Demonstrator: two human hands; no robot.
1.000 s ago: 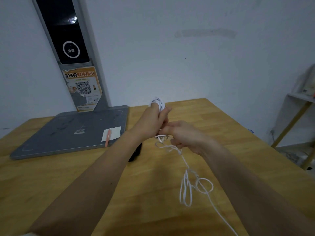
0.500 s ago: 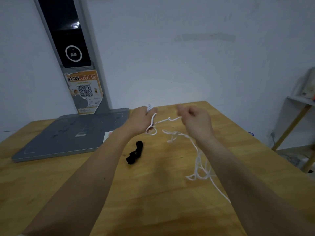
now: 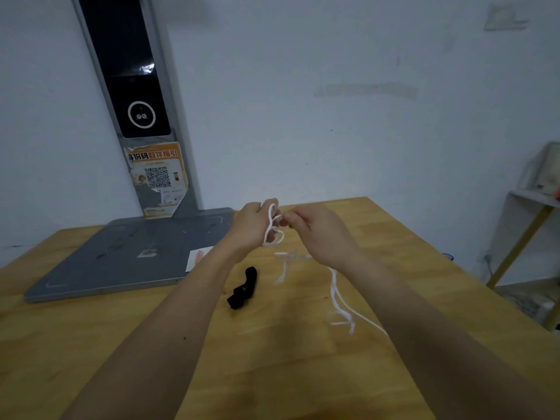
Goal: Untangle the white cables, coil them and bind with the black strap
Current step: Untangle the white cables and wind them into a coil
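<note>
Under both hands, wooden table (image 3: pixel 303 374); grey base plate (image 3: pixel 130 256) far left of left hand. White cables (image 3: pixel 336 295) trail loose below right hand, part blurred, some tangle likely not cleared. Left hand (image 3: pixel 253 225) grips small coil, loops round fingers. Right hand (image 3: pixel 318 231) pinches strand just beside coil. Black strap (image 3: pixel 244 287) lies on table below left hand, untouched. Judgement: winding step; keep strand lightly taut, lay turns side by side, clear loose tangle before it reaches coil.
</note>
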